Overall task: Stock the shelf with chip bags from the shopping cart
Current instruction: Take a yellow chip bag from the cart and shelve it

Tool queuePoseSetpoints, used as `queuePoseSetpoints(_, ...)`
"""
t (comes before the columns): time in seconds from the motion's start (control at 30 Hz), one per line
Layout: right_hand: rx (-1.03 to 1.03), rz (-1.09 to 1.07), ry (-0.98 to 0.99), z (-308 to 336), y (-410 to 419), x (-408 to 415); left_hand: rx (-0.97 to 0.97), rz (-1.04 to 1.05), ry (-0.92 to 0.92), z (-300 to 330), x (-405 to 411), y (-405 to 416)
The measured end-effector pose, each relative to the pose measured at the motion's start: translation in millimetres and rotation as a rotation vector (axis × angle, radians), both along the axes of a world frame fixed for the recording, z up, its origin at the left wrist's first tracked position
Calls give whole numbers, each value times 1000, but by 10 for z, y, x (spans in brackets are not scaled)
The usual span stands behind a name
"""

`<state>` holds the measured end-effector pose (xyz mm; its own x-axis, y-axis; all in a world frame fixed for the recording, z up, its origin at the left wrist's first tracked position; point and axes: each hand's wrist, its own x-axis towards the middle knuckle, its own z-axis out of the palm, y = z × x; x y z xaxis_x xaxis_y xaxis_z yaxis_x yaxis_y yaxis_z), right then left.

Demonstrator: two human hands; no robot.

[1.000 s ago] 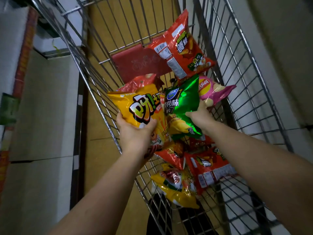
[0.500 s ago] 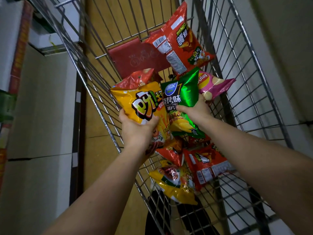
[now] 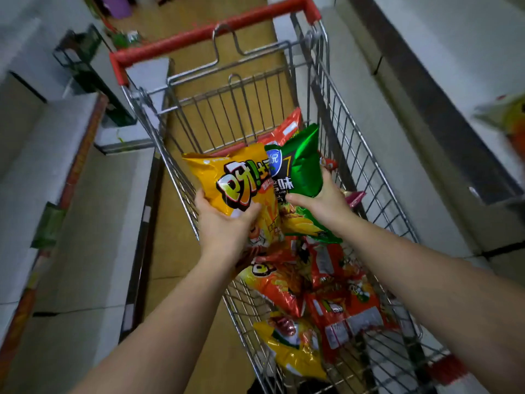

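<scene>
My left hand grips a yellow chip bag by its lower part, held up above the shopping cart. My right hand grips a green chip bag just to the right, its edge overlapped by the yellow one. Both bags are lifted over the wire basket. Below them lie several more bags: red bags and a yellow bag near the cart's close end. A red bag leans at the far end behind the green one.
The cart's red handle bar is at the far end. White shelving runs along the left and more white shelving along the right, with a blurred bag at the right edge. Tan floor shows between.
Both hands have raised their bags higher out of the cart. The view has tipped up, so the cart's handle and far end now show.
</scene>
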<state>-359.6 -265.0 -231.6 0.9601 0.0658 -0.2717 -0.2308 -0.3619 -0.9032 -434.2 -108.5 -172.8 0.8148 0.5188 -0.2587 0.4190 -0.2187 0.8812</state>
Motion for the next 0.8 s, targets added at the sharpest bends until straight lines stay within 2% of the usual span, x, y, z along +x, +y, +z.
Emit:
queuePoseSetpoints(0.47, 29, 5, -401, 1809, -77, 95, 104, 58, -388, 1425, 99, 162)
queuePoseSetpoints(0.8, 18, -110, -601, 2979, 87, 45, 123, -79, -632, 2429, 312, 459)
